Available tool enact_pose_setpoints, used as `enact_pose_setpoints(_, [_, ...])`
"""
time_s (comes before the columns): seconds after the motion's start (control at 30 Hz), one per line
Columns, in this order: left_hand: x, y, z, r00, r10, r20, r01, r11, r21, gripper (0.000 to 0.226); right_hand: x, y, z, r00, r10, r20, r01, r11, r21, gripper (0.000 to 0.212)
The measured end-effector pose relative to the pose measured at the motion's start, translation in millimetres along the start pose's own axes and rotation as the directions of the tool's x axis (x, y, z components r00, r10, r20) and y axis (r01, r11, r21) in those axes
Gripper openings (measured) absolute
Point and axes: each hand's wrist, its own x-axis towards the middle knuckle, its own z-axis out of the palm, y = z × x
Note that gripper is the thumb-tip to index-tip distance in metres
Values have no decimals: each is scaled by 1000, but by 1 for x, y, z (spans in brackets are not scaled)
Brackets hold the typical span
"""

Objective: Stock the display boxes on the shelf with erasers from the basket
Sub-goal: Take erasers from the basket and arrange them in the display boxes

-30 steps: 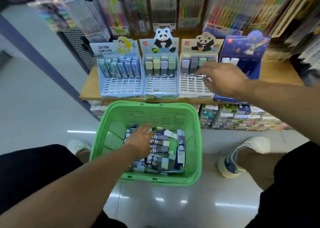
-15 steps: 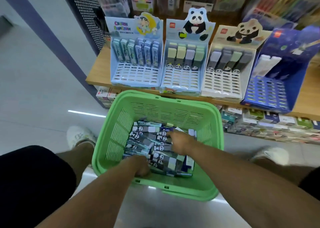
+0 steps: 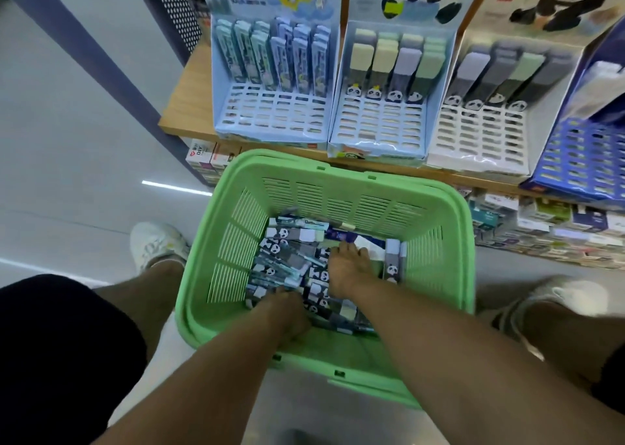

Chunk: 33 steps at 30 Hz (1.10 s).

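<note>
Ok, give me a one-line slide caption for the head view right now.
Both hands, left hand and right hand, reach into the green plastic slatted basket of panda-print eraser packs below four part-filled cardboard display boxes.

Both hands (image 3: 348, 268) among erasers (image 3: 287, 258) in basket (image 3: 338, 180).

— Can we tell what the left hand (image 3: 287, 312) is doing inside the basket (image 3: 338, 187)?
— No. We see only its back; the fingers are buried among the erasers (image 3: 287, 258), so any hold stays hidden from us.
— And the right hand (image 3: 345, 265)?
— Its fingertips dip under the pile, so we cannot say whether they pinch anything.
— The display boxes (image 3: 378, 119)?
— Their header cards are cut off by the top edge, and the dark blue box (image 3: 581, 160) runs out at the right edge. The labels on the packets under the shelf (image 3: 182, 106) are too blurred for us to read.
</note>
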Motion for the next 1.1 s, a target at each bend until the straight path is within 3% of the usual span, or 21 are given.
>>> enact_pose_setpoints(0.13, [3,2,3,1000,-18,-4,18,999,36,67,-4,-5,6,1000,19,19,-21,997,70,75])
enact_pose_setpoints(0.27, [2,2,2,1000,-19,5,18,999,43,65,-5,-3,7,999,40,9,-40,993,113,80])
enact_pose_setpoints(0.87, [-10,6,-4,999,12,-44,-12,1000,14,57,-9,-3,14,992,124,0,-123,987,105,66])
enact_pose_setpoints(1.1, [-6,4,-2,998,-3,-56,2,1000,-5,59,-16,3,20,991,123,43,-130,961,245,56])
